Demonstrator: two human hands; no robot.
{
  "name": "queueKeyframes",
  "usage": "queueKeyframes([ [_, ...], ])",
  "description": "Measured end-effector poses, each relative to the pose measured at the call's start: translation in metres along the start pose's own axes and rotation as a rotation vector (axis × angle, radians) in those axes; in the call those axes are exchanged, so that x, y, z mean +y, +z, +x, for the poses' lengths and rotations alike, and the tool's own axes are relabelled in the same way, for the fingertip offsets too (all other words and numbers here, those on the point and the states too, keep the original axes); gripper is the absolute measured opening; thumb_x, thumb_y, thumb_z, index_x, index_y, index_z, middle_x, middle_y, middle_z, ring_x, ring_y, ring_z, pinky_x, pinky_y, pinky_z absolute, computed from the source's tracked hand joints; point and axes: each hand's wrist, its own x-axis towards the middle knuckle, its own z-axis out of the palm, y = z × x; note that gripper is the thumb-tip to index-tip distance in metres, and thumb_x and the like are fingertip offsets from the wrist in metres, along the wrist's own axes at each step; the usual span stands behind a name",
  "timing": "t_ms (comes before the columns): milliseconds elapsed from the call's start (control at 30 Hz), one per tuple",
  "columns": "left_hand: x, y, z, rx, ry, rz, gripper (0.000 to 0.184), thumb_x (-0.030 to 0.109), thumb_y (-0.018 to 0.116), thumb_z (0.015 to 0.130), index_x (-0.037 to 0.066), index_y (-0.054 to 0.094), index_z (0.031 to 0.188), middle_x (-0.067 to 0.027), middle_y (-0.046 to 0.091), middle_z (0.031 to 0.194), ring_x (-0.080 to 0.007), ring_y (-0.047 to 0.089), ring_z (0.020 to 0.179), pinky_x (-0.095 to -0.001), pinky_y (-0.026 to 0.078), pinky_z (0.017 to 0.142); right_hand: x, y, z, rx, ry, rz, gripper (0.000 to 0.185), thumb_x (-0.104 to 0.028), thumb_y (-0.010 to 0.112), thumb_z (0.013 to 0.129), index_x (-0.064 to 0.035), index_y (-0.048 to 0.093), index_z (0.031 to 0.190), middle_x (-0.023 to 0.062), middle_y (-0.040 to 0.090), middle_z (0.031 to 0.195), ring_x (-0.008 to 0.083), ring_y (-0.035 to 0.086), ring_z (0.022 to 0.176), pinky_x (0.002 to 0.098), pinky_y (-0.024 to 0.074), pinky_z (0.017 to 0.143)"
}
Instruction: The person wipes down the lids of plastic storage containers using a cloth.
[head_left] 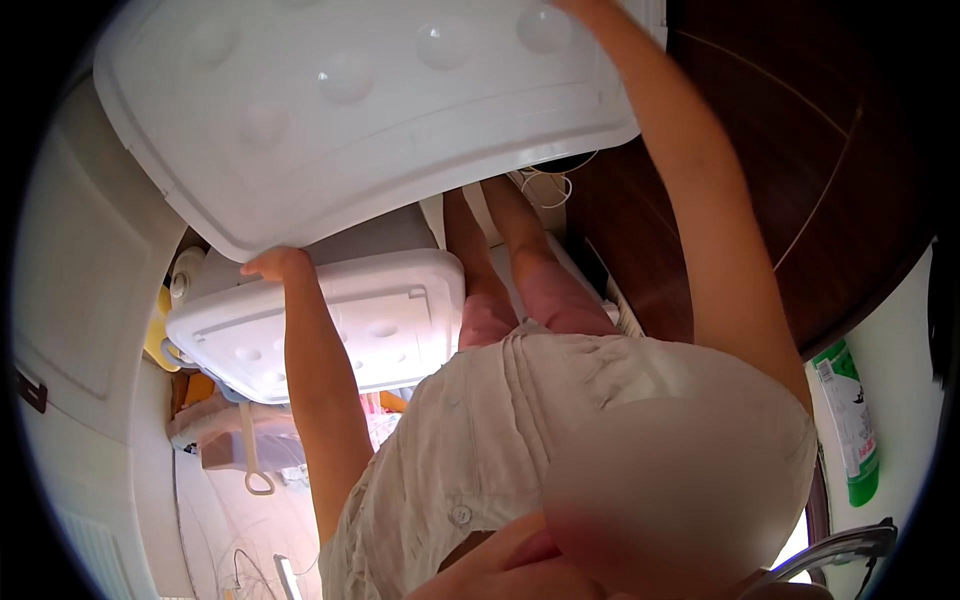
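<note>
A large white plastic lid with round bumps fills the upper part of the view, tilted. My left hand is at its lower left edge, fingers closed around the rim. My right hand reaches to the lid's upper right side; its fingers are cut off by the frame's top edge, so their grip cannot be made out. Just below the large lid, close to my left hand, a second, smaller white lid with similar bumps tops a grey box.
A dark brown wooden surface with a curved edge is at the right. A green and white bottle lies near the right wall. White door panels stand left. A beige strap hangs lower left. A white cable shows behind my legs.
</note>
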Motion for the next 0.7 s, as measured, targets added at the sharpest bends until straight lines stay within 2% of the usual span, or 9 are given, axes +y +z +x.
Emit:
queueKeyframes([
  [100, 0.003, 0.0, -0.002, 0.033, -0.021, 0.033, 0.091, 0.07, 0.02, 0.098, -0.005, 0.044, 0.145, -0.0193, 0.044, 0.151, -0.0391, 0.046, 0.132, -0.0426, 0.038, 0.113, -0.018, 0.014, -0.087, -0.077, -0.212, 0.104, 0.067, -0.032, 0.05, 0.099, 0.0043, 0.031, 0.152, 0.0282, 0.023, 0.159, 0.0519, 0.021, 0.143, 0.0585, 0.0127, 0.12],
  [133, 0.003, 0.0, -0.003, 0.036, -0.021, 0.03, 0.091, 0.07, 0.02, 0.098, -0.005, 0.044, 0.145, -0.0193, 0.044, 0.151, -0.0391, 0.046, 0.132, -0.0426, 0.038, 0.113, -0.026, 0.02, -0.119, -0.113, -0.186, 0.238, 0.063, -0.03, 0.055, 0.096, -0.0005, 0.038, 0.15, 0.0269, 0.024, 0.159, 0.0542, 0.022, 0.141, 0.0625, 0.0141, 0.118],
  [167, 0.003, 0.001, -0.003, 0.05, -0.015, 0.046, 0.092, 0.07, 0.02, 0.098, -0.005, 0.045, 0.144, -0.0198, 0.045, 0.15, -0.0397, 0.047, 0.132, -0.0433, 0.038, 0.113, -0.025, 0.033, -0.147, -0.014, -0.298, 0.173, 0.061, -0.044, 0.052, 0.098, -0.0193, 0.042, 0.152, 0.016, 0.03, 0.16, 0.0476, 0.04, 0.131, 0.0569, 0.0275, 0.114],
  [233, 0.003, 0.001, -0.003, 0.065, -0.008, 0.065, 0.092, 0.07, 0.019, 0.098, -0.005, 0.046, 0.143, -0.0203, 0.047, 0.149, -0.0403, 0.047, 0.132, -0.0439, 0.038, 0.113, -0.036, 0.023, -0.195, -0.059, -0.332, 0.097, 0.059, -0.039, 0.05, 0.099, -0.0171, 0.041, 0.152, 0.0136, 0.026, 0.163, 0.0441, 0.039, 0.135, 0.055, 0.0257, 0.115],
  [400, 0.002, 0.001, -0.004, 0.026, 0.005, 0.006, 0.093, 0.07, 0.019, 0.098, -0.005, 0.047, 0.142, -0.0208, 0.048, 0.148, -0.0409, 0.048, 0.132, -0.0443, 0.038, 0.112, 0.007, -0.008, -0.243, -0.412, -0.432, 0.045, 0.066, -0.036, 0.063, 0.093, -0.0213, 0.04, 0.153, 0.0112, 0.032, 0.16, 0.0415, 0.038, 0.139, 0.0577, 0.0258, 0.116],
  [500, 0.007, 0.0, -0.012, 0.025, -0.042, 0.027, 0.093, 0.071, 0.018, 0.098, -0.006, 0.046, 0.143, -0.0205, 0.046, 0.149, -0.0406, 0.048, 0.132, -0.0442, 0.038, 0.112, 0.064, -0.004, -0.243, -0.301, -0.343, -0.039, 0.07, -0.037, 0.065, 0.091, -0.0278, 0.037, 0.154, 0.0136, 0.033, 0.158, 0.0435, 0.032, 0.143, 0.062, 0.0248, 0.116],
  [567, 0.011, 0.001, -0.012, 0.074, -0.065, 0.08, 0.093, 0.071, 0.018, 0.098, -0.006, 0.046, 0.143, -0.0203, 0.047, 0.149, -0.0402, 0.048, 0.132, -0.0438, 0.038, 0.112, 0.095, 0.014, -0.216, -0.089, -0.197, 0.0, 0.059, -0.044, 0.055, 0.098, -0.0251, 0.042, 0.152, 0.0187, 0.035, 0.155, 0.0477, 0.03, 0.142, 0.0619, 0.0252, 0.116],
  [633, 0.007, 0.001, -0.008, 0.116, -0.092, 0.131, 0.093, 0.071, 0.018, 0.098, -0.005, 0.046, 0.143, -0.0202, 0.047, 0.149, -0.0398, 0.048, 0.132, -0.0434, 0.038, 0.113, 0.08, 0.022, -0.17, -0.029, -0.177, 0.139, 0.059, -0.046, 0.05, 0.1, -0.02, 0.041, 0.152, 0.0225, 0.028, 0.159, 0.0533, 0.03, 0.139, 0.0649, 0.0215, 0.115],
  [700, 0.004, 0.001, -0.002, 0.064, -0.056, 0.032, 0.094, 0.071, 0.018, 0.098, -0.007, 0.047, 0.141, -0.0211, 0.049, 0.146, -0.04, 0.05, 0.129, -0.0419, 0.04, 0.111, 0.039, 0.039, -0.122, 0.161, -0.144, -0.142, 0.056, -0.047, 0.05, 0.099, -0.0243, 0.045, 0.15, 0.0167, 0.028, 0.16, 0.0525, 0.03, 0.138, 0.0691, 0.0207, 0.112],
])
